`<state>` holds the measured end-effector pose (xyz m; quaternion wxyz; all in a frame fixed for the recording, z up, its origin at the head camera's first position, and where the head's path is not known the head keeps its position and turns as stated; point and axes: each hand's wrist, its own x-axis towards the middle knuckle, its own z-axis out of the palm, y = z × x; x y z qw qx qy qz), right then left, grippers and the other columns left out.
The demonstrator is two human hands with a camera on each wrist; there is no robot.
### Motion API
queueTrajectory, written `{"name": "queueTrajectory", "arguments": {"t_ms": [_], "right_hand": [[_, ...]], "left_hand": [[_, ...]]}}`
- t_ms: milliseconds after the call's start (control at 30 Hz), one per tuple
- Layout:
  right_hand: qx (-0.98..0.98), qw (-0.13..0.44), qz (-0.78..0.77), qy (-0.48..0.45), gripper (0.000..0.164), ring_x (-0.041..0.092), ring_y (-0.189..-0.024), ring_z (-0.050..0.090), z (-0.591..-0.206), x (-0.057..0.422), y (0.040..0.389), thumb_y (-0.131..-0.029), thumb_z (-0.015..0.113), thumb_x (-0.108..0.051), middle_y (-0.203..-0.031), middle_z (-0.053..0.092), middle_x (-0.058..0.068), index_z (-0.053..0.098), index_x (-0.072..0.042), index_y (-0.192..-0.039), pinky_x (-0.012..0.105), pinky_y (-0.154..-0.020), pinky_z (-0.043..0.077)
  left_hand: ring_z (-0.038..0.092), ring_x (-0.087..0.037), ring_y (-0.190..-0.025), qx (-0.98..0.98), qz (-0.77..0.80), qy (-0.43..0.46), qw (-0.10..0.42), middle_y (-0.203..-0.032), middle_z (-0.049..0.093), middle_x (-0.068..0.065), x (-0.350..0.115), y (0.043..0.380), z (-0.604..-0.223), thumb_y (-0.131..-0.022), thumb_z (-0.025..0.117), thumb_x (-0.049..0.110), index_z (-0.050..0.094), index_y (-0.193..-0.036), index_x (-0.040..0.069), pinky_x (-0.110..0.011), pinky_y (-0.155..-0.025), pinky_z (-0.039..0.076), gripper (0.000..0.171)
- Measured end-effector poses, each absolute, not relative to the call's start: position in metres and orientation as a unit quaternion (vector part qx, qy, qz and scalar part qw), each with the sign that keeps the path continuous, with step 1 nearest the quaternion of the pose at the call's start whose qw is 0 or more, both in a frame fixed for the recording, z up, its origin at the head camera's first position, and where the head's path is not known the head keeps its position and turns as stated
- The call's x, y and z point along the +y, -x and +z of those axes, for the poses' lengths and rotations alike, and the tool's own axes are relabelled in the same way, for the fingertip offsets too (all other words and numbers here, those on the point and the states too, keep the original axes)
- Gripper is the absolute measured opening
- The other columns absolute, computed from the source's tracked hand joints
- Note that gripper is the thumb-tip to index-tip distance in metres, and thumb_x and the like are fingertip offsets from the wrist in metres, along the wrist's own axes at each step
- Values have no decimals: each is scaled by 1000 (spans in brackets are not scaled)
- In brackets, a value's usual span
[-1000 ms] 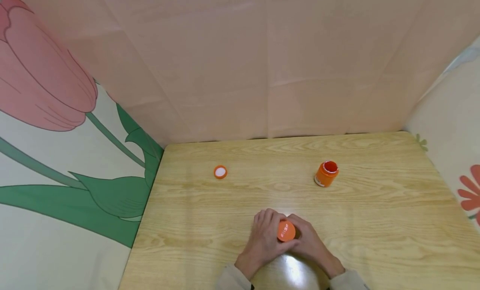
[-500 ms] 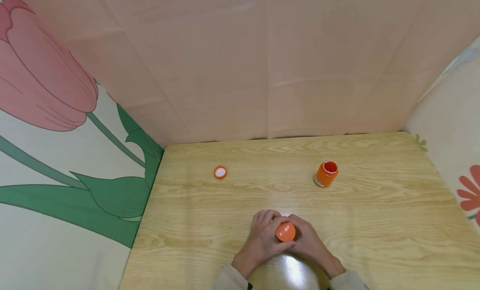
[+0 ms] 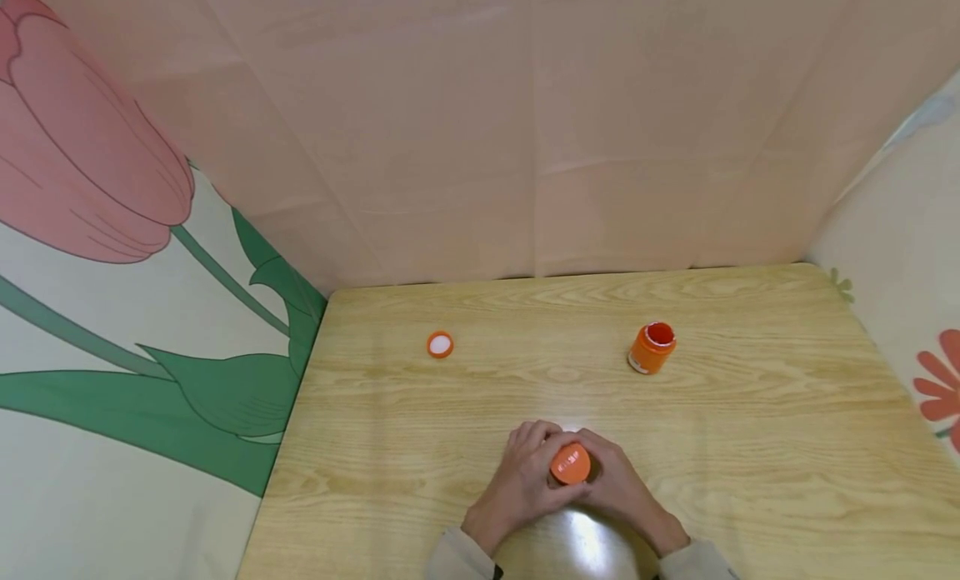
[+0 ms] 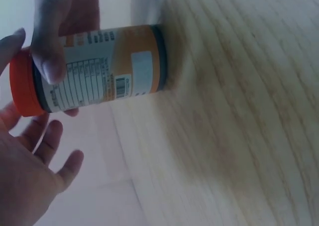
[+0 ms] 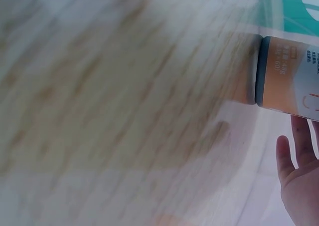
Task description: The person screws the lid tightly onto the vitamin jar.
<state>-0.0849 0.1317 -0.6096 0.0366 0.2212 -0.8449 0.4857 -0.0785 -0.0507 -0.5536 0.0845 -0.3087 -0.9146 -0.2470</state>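
Both hands are around a supplement bottle with an orange lid, a printed label and a dark base band. It stands upright, its base right at the wooden tabletop. My left hand grips the lid between thumb and fingers; in the left wrist view its other fingers are spread beside the neck. From the other side, my right hand holds the bottle's body, its thumb across the label in that view. The right wrist view catches only the lower part of the bottle, with right-hand fingers below it.
Farther back on the table stands an uncapped orange jar, right of centre. An orange lid with a white inside lies upturned at the back left. A pink cloth hangs behind the table, with flower-printed walls at the sides.
My left hand has shifted slightly left and toward me, and the marking on the held lid has turned a little. The right hand keeps its place on the bottle.
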Motion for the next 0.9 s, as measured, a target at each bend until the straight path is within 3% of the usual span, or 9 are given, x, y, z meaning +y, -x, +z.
{"name": "queueTrajectory", "arguments": {"t_ms": [267,467,633,900], "right_hand": [[-834,69,489,-247,59,0,-93,62,-612,130,85,-57,93,-14,-100,69,-7,67,-17,-110,21,-84,52],[-833,83,489,-246,57,0,-90,63,-594,125,82,-54,90,-2,-95,70,-3,69,-8,-106,21,-81,52],[-832,67,495,-241,56,1,-91,63,-609,130,85,-59,92,-11,-98,69,-7,68,-15,-110,23,-82,53],[-819,9,525,-229,51,1,-92,63,-611,134,87,-65,92,-31,-100,68,-14,69,-28,-110,25,-85,52]], "left_hand": [[51,-12,-104,-943,-196,236,129,-109,56,5,-41,73,-562,-74,71,70,56,-124,20,-33,-96,43,72],[48,-9,-93,-949,-188,190,166,-98,54,8,-36,70,-565,-70,70,75,57,-115,22,-28,-90,41,70],[48,-9,-91,-942,-193,197,189,-93,55,10,-36,69,-565,-68,75,71,62,-106,23,-29,-92,40,62],[51,-9,-90,-931,-198,228,206,-87,53,8,-40,71,-564,-64,79,67,69,-106,22,-35,-97,42,63]]}}
